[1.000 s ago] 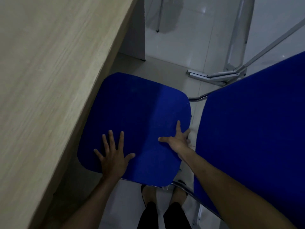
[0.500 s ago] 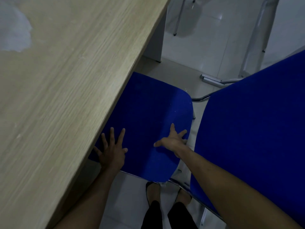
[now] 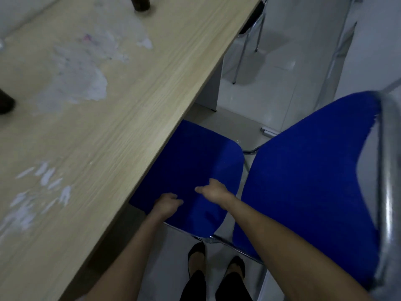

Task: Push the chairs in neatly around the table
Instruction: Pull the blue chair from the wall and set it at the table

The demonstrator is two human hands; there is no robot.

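The surface (image 3: 91,131), a pale wood-grain top with patches of white residue, filled the left side of the view, and every place below is given relative to its near edge. 2 dark objects (image 3: 141,4) stood far back from that edge; what they were could not be told.

The blue seat (image 3: 195,166) had slid further under the edge than it was 1 second earlier: then nearly the whole cushion lay clear of the surface, and now its left part was hidden beneath it. By my reading, the chair was partly in, not yet square to the edge.

The left hand (image 3: 168,205) lay on the seat just beside the edge. Its fingers, spread flat before, had curled into a loose half-closed grip that held nothing. The right hand (image 3: 213,191) lay on the seat a little further from the edge, fingers likewise drawn in, its grip pressing the cushion rather than clasping it.

Furthest from the edge, the blue backrest (image 3: 303,181) stood beside the right arm, turned at an angle. That suggested the chair needed straightening as well as more pushing. Another chair's metal legs (image 3: 249,44) showed past the surface's far end.
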